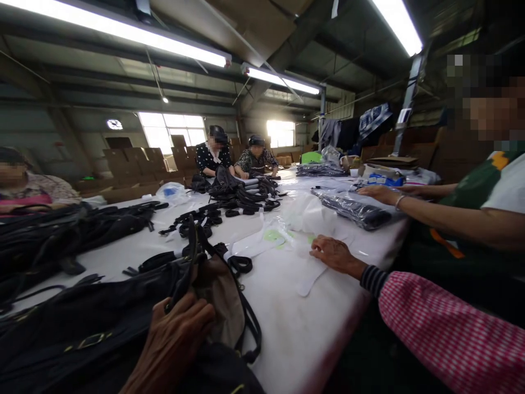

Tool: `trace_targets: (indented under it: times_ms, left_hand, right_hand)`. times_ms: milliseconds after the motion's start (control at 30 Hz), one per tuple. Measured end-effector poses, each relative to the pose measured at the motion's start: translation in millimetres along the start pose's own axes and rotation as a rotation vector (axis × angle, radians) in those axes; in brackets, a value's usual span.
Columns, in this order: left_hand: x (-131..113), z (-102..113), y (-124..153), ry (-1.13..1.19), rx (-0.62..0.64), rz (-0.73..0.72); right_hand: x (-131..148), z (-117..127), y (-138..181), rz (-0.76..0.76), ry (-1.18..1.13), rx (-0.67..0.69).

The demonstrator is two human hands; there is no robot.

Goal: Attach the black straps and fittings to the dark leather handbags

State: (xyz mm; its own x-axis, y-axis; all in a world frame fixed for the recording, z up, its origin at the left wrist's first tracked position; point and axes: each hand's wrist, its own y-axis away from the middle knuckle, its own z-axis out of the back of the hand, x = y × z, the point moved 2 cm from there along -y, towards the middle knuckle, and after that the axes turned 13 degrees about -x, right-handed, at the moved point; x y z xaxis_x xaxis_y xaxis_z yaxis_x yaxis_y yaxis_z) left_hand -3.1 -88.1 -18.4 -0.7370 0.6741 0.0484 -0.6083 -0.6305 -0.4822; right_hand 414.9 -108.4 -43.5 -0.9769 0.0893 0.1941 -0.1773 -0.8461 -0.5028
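Note:
In the foreground lies a black fabric bag [110,317] with a gold-toned buckle and a brown lining showing at its opening. My left hand [180,328] is closed on the edge of this opening, fingers over the rim. Further right, my right hand [334,254] rests low over the white tabletop [283,334], fingers curled in. Beside its fingertips are thin clear plastic [283,232] with green marks and a white paper strip [311,282]. What those fingers pinch, if anything, is hidden.
More black bags [45,241] lie at left. Black straps [197,219] and a strap pile [238,191] cover the middle. At right, a co-worker's hand [379,194] touches a plastic-wrapped dark bundle [356,210]. Several co-workers stand around the table; cardboard boxes [135,164] are behind.

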Motion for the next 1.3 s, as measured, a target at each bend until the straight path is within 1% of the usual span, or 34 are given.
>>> trace_targets:
  times_ms: [67, 133, 233, 300, 367, 400, 500, 600, 667, 733, 800, 867, 933, 1000, 1033, 1067, 1133, 1200, 1233, 1300]
  left_hand:
    - [2, -1, 1, 0.013, 0.011, 0.004]
    - [4, -1, 1, 0.033, 0.008, 0.000]
    - [4, 0, 2, 0.032, -0.012, -0.003]
    - [3, 0, 3, 0.032, -0.013, -0.003]
    - [1, 1, 3, 0.046, -0.017, -0.004]
    - [0, 1, 3, 0.054, -0.023, -0.001]
    - [-3, 5, 3, 0.069, -0.041, -0.002]
    - [-6, 10, 3, 0.071, -0.040, -0.006]
    - [-7, 13, 3, 0.076, -0.044, -0.002]
    - [-7, 14, 3, 0.090, -0.044, -0.001]
    - [-7, 13, 4, 0.100, -0.035, 0.005]
    - [-7, 12, 4, 0.104, -0.026, 0.021]
    - [-6, 11, 5, 0.121, -0.013, 0.034]
    - [-6, 10, 6, 0.153, 0.002, 0.049]
    - [-6, 9, 7, 0.167, 0.008, 0.056]
    - [-6, 8, 7, 0.177, 0.012, 0.061]
    - [-6, 8, 7, 0.180, 0.017, 0.062]
    - [-7, 7, 7, 0.169, 0.027, 0.059]
    - [-7, 7, 6, 0.161, 0.032, 0.060]
    - [-7, 7, 5, 0.150, 0.034, 0.061]
  right_hand:
    - [2, -6, -1, -0.023, 0.006, -0.014]
    - [5, -6, -2, -0.027, -0.003, -0.024]
    - [7, 6, 0, -0.007, -0.029, -0.043]
    - [7, 20, 4, 0.014, -0.149, -0.078]
    - [9, 38, 10, 0.014, -0.378, -0.126]
    - [10, 46, 13, -0.010, -0.501, -0.139]
    - [15, 60, 19, -0.176, -0.774, -0.090]
    - [25, 54, 11, -0.370, -0.998, -0.003]
    - [33, 46, -3, -0.472, -1.123, -0.011]
    - [41, 41, -22, -0.523, -1.193, -0.076]
    - [46, 44, -44, -0.510, -1.224, -0.177]
    - [50, 52, -64, -0.432, -1.207, -0.279]
    - [53, 61, -79, -0.333, -1.094, -0.289]
    - [53, 66, -91, -0.287, -0.954, -0.258]
    - [52, 69, -96, -0.278, -0.918, -0.271]
    - [50, 72, -101, -0.267, -0.905, -0.312]
    - [49, 82, -108, -0.222, -0.898, -0.424]
    - [51, 94, -114, -0.183, -0.888, -0.478]
    - [53, 102, -114, -0.184, -0.912, -0.494]
    - [62, 115, -110, -0.190, -1.065, -0.511]
